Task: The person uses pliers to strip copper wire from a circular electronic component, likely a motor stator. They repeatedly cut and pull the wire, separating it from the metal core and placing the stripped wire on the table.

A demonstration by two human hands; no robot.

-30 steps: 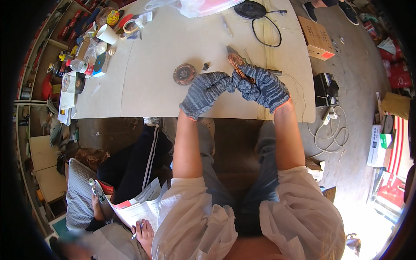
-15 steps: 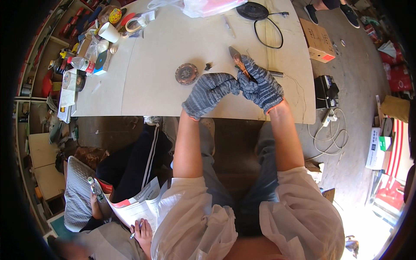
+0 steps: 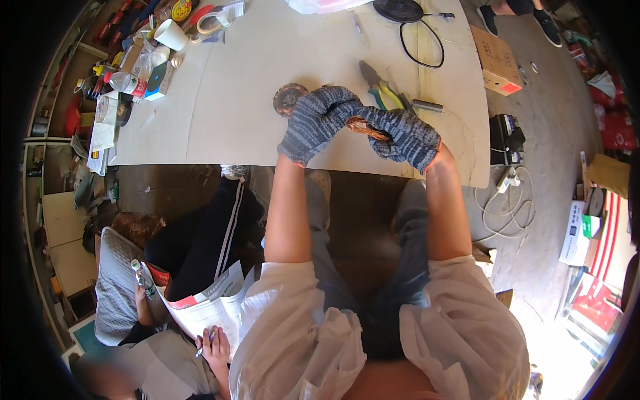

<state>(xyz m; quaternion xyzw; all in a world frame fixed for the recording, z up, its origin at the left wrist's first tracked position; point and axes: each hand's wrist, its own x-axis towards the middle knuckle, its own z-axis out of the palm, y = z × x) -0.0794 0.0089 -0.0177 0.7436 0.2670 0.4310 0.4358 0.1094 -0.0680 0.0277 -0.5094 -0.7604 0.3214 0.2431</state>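
I wear grey striped knit gloves with orange cuffs on both hands, held over the table's near edge. My right hand [image 3: 408, 139] is closed round a bundle of copper wire [image 3: 364, 127], whose coppery end points left. The curled fingers of my left hand [image 3: 317, 125] meet that end of the bundle; their exact grip is partly hidden. Just beyond my right hand lie pliers [image 3: 382, 88] with yellow-green handles, beside a dark cylinder [image 3: 427, 106]. A round, dark and coppery ring-shaped part [image 3: 288, 99] sits beyond my left hand, partly covered by it.
A black disc [image 3: 398, 9] with a cable and a plastic bag [image 3: 327, 5] lie at the table's far side. A paper cup [image 3: 171, 35], tape and a bottle [image 3: 125, 83] crowd its left. Another person sits at lower left with papers [image 3: 213, 313]. A carton [image 3: 497, 60] stands right.
Both hands have drawn closer together. The copper bundle has swung from pointing away to pointing left, leaving the pliers uncovered on the table. A small dark clump is now hidden.
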